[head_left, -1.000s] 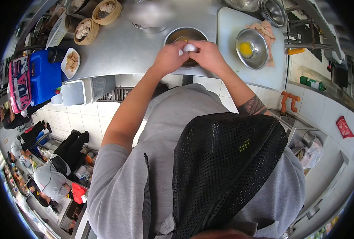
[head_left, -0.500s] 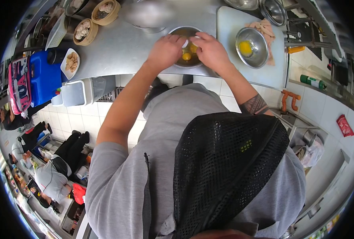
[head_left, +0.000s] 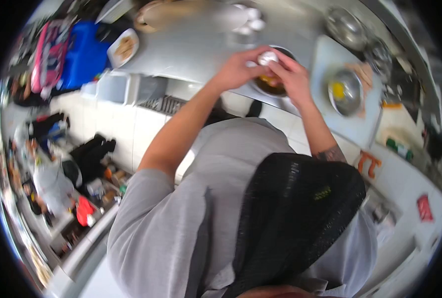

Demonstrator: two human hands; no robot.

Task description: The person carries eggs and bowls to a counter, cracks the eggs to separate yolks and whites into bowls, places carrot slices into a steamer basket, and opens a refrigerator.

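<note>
Over a metal bowl (head_left: 282, 94) of cracked eggs, my left hand (head_left: 237, 70) and my right hand (head_left: 293, 78) meet around white eggshell (head_left: 267, 58). Fingers of both hands are closed on it; whether it is one piece or two stacked halves I cannot tell. Orange yolk shows in the bowl just beneath my fingers, which hide part of the rim. White whole eggs (head_left: 253, 21) sit in a blurred container behind the bowl. A second metal bowl (head_left: 353, 102) with one yellow yolk (head_left: 338, 90) stands to the right of my right hand.
The second bowl rests on a white cutting board (head_left: 325, 57) with a tan cloth (head_left: 364, 74). More metal bowls (head_left: 348, 25) stand behind. To the left are a white dish of food (head_left: 124, 48) and a blue container (head_left: 84, 57). Other people (head_left: 54, 184) work at far left.
My hands have come together above the bowl, lifting the eggshell that was lower and apart between them. The whole view has shifted and tilted with my head.
</note>
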